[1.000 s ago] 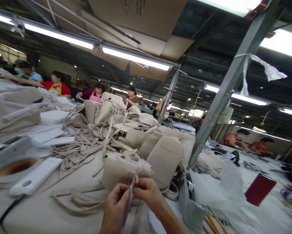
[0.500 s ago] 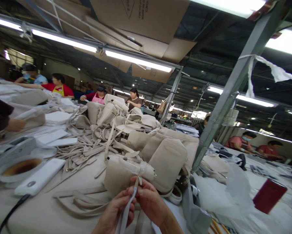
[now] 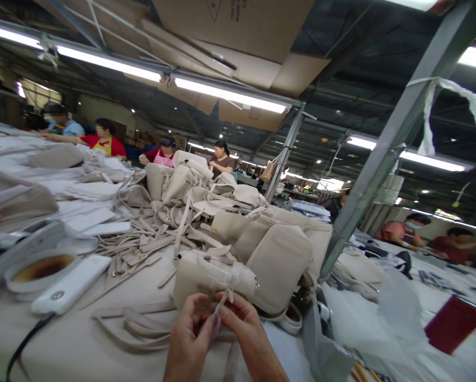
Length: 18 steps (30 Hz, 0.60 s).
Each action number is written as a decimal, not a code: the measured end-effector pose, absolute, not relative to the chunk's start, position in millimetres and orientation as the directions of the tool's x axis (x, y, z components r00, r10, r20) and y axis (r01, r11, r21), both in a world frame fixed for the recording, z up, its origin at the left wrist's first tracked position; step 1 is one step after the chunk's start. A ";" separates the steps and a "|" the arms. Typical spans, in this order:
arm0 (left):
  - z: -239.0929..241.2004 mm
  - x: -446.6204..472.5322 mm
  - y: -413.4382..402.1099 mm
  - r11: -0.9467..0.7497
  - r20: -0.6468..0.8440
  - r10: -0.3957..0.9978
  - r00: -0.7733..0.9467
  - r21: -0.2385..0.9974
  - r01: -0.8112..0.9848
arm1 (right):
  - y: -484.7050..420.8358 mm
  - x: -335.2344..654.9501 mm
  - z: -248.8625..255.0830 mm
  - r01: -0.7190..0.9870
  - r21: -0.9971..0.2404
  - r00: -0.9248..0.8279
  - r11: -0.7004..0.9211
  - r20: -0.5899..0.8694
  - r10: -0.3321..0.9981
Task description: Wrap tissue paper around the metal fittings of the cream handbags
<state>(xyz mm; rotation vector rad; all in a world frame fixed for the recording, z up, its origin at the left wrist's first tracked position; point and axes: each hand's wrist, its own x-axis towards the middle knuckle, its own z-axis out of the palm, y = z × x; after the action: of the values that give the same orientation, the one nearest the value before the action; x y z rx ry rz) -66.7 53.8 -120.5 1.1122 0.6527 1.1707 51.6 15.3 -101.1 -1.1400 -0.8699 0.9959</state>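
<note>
- Left hand [image 3: 190, 337]: thumb and fingertips are closed in a pinch on a narrow pale strip [image 3: 216, 320].
- Right hand [image 3: 245, 326]: thumb and index finger are closed on the same strip, just beyond the left thumb. The gap between the two pinches is very short.
- Strip: it lies between the two sets of fingertips and points toward the front bag [image 3: 192, 281]. Whether it joins the bag is hidden.
- Handling: hold both pinches light and close together, so that the thin strip is less likely to twist or crease. Align its edges before applying pressure. Avoid pulling hard; the material looks soft and could stretch.
- Beyond the fingertips: the front bag lies on its side, with pale wrap [image 3: 233, 275] at its right part. It could snag the strip.
- Right of the bag, beyond the right fingers: an upright bag [image 3: 279, 268] leans near and limits reach.
- Farther beyond the fingers: a pile of bags [image 3: 162, 183] blocks forward movement.
- Left of the left fingers: loose straps [image 3: 134, 326] lie near and could tangle. Farther left are a white device [image 3: 72, 284] with a black cable [image 3: 20, 345] and a tape roll [image 3: 42, 269].
- Right of the right wrist: a grey holder [image 3: 328, 347] stands near; plastic sheets [image 3: 361, 313] and a red box [image 3: 456, 323] lie well apart.
</note>
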 end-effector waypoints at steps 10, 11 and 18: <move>-118.0 -69.8 45.8 -0.283 0.301 0.946 0.121 0.948 -0.145 | 15.6 47.8 -98.9 -0.197 -0.972 0.309 0.130 0.064 0.949; -118.0 -70.2 46.3 -0.266 0.286 0.949 0.135 0.952 -0.151 | 15.4 47.8 -98.7 -0.216 -0.968 0.292 0.126 0.060 0.955; -114.5 -68.6 51.2 0.288 -0.023 0.896 0.443 0.790 -0.541 | 16.5 45.6 -100.0 -0.561 -0.821 0.113 0.105 0.050 0.992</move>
<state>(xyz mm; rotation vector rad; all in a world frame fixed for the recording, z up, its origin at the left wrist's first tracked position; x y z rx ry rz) -68.6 51.2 -114.5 0.8008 0.5236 1.0198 45.6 16.5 -100.0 -0.7470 -0.7341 1.3104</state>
